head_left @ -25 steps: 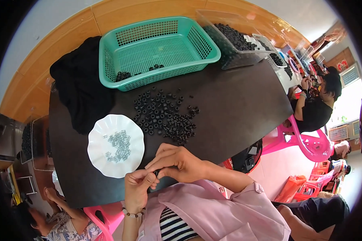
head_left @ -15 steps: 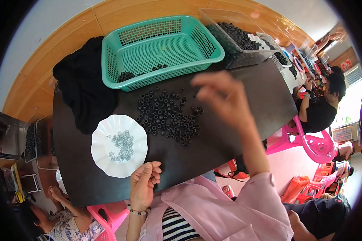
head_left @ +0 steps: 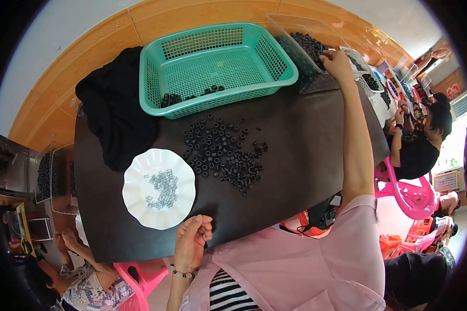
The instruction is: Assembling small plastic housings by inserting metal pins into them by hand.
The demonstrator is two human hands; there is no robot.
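My right hand [head_left: 338,64] is stretched to the far right, over the rim of a clear plastic bin [head_left: 316,83] heaped with small black ring-shaped parts. Its fingers are curled together, and whatever sits between them is too small to make out. Near the table's front edge, my left hand [head_left: 193,238] is closed with thumb against fingers; its contents are hidden. Just beyond it lies a white scalloped plate [head_left: 135,199] with small clear pieces [head_left: 163,189] on it. Many loose black ring-shaped parts [head_left: 220,150] are spread over the middle of the dark table [head_left: 301,155].
A green basket [head_left: 218,98] with some black parts stands at the back. Black cloth [head_left: 114,109] lies left of it. A smaller white basket [head_left: 371,83] is past the bin. Other people sit at the right and lower left, near pink chairs [head_left: 410,197].
My right hand has swung from above the table, beside the loose black parts, out to the clear bin at the far right. The left hand has stayed closed near the plate.
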